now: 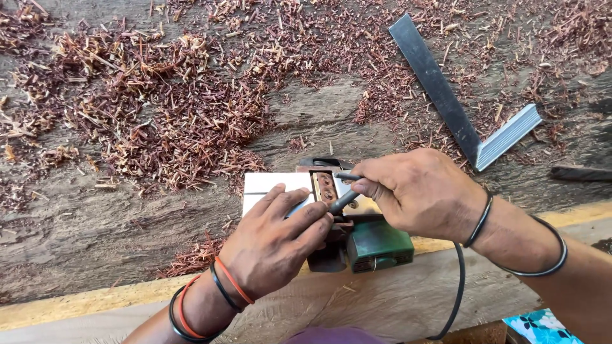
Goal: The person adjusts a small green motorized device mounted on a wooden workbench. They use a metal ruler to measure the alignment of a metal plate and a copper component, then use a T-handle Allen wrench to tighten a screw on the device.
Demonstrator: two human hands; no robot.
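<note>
A green electric hand planer (376, 245) lies upside down on a wooden plank, its shiny metal sole plate (271, 185) facing up and the cutter drum (324, 186) exposed. My left hand (274, 242) rests on the sole plate and steadies the planer, fingers touching a thin dark tool. My right hand (414, 191) grips that tool, a small wrench or key (344, 200), with its tip at the cutter drum. Both wrists wear bands.
Reddish wood shavings (185, 108) cover the rough timber slab behind. A metal try square (459, 121) lies at the upper right. The planer's black cord (458, 286) runs down toward me. A pale plank edge (395, 306) crosses the foreground.
</note>
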